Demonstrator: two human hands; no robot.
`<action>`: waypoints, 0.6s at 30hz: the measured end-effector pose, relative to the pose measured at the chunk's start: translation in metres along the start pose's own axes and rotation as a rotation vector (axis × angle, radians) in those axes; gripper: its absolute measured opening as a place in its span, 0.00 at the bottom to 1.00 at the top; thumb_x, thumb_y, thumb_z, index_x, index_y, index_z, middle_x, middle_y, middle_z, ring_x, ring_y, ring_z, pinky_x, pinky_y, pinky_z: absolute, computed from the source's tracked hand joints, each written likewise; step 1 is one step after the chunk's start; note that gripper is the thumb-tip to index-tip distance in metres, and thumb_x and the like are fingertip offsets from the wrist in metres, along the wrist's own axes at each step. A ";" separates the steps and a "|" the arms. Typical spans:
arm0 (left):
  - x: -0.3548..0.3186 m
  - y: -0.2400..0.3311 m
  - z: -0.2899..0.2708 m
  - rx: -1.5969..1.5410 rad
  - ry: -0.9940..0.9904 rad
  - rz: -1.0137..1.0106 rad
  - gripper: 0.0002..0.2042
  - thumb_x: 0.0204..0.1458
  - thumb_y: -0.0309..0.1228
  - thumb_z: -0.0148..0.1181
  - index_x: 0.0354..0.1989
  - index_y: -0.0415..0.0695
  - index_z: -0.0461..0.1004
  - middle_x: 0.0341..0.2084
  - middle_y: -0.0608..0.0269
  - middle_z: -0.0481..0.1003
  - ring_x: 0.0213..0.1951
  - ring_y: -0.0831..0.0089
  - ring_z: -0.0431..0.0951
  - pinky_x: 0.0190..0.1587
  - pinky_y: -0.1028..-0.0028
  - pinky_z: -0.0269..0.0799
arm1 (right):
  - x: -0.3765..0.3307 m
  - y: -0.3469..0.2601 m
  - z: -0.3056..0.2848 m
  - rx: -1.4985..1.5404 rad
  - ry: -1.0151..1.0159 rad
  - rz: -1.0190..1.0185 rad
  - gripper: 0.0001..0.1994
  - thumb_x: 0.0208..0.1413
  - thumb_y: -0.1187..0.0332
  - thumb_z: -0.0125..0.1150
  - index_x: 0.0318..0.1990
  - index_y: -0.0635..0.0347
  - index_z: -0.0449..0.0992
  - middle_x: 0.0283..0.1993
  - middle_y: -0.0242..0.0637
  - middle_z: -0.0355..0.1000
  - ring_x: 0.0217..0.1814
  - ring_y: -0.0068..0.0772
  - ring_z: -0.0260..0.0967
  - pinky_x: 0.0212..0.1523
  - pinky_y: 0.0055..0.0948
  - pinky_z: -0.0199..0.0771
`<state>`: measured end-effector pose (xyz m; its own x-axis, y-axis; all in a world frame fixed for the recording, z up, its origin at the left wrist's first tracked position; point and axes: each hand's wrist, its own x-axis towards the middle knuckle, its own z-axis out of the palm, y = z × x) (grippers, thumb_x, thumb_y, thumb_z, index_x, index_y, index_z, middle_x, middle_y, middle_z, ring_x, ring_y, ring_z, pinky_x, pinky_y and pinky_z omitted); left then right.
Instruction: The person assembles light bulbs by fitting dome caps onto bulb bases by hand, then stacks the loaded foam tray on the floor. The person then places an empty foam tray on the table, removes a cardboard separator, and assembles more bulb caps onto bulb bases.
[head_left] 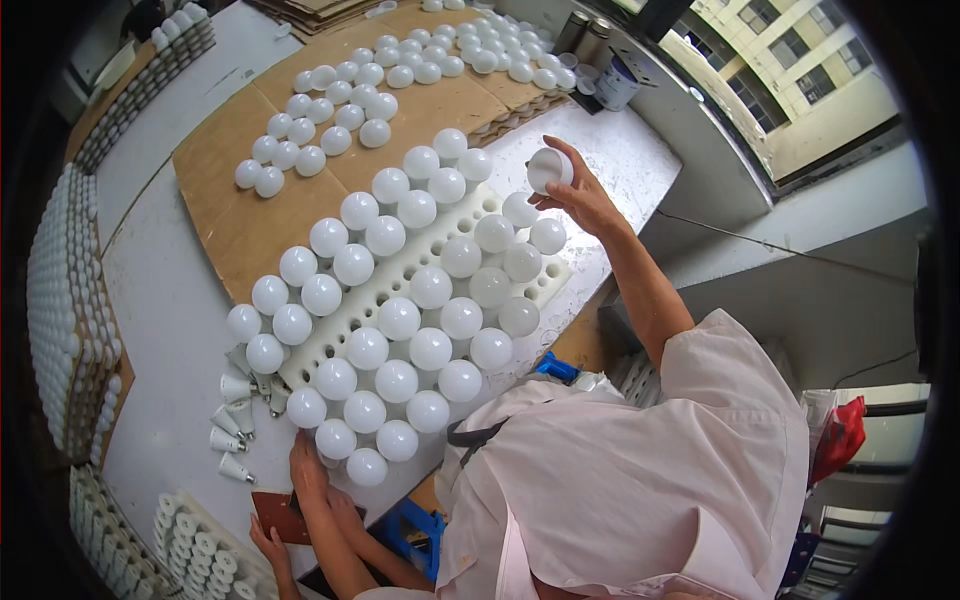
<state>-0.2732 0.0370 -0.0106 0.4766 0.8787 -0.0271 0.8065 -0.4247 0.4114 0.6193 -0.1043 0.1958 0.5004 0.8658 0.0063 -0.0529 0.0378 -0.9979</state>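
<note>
At the far right of the foam tray, my right hand (585,195) is raised, its fingers wrapped around a white bulb cover (550,172) whose open side shows. My left hand (308,470) reaches up to the near left corner of the tray, beside a bulb with a white globe (306,408); its fingertips are partly hidden under the globes. Several rows of white-globed bulbs (396,381) stand in the long white foam tray (330,352), which has a bare strip of holes through its middle. Some globes at its right end look greyer.
Loose white covers (311,160) lie on brown cardboard (215,215) at the back. Bulb bases (236,388) lie left of the tray. Another person's hands (268,545) are beside a reddish-brown flat item (284,516). Stacked trays (60,320) stand left; a tub (618,82) and flasks stand far right.
</note>
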 end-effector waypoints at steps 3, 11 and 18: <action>0.146 0.225 0.095 0.069 -0.195 0.258 0.25 0.48 0.23 0.56 0.57 0.32 0.63 0.49 0.44 0.70 0.50 0.55 0.72 0.53 0.67 0.66 | -0.079 -0.001 -0.025 -0.087 0.216 0.092 0.37 0.45 0.72 0.62 0.65 0.58 0.54 0.44 0.43 0.69 0.39 0.36 0.75 0.40 0.33 0.79; 0.119 0.254 0.050 -0.563 0.441 -0.577 0.19 0.48 0.26 0.62 0.49 0.33 0.70 0.36 0.54 0.77 0.35 0.66 0.76 0.40 0.65 0.71 | -0.103 0.041 0.003 0.216 -0.041 -0.002 0.39 0.37 0.73 0.67 0.60 0.56 0.54 0.52 0.42 0.69 0.43 0.31 0.72 0.38 0.28 0.77; 0.097 0.466 0.013 -1.505 0.239 -0.156 0.27 0.43 0.22 0.55 0.56 0.30 0.62 0.44 0.47 0.73 0.30 0.72 0.74 0.33 0.75 0.71 | -0.064 0.034 0.064 0.387 -0.524 0.124 0.48 0.27 0.59 0.80 0.60 0.54 0.59 0.53 0.37 0.68 0.52 0.29 0.67 0.45 0.29 0.74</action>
<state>0.1535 -0.0786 0.1662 0.2392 0.9681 -0.0746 -0.3206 0.1513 0.9351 0.5298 -0.1266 0.1654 -0.0111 0.9997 0.0216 -0.4385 0.0145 -0.8986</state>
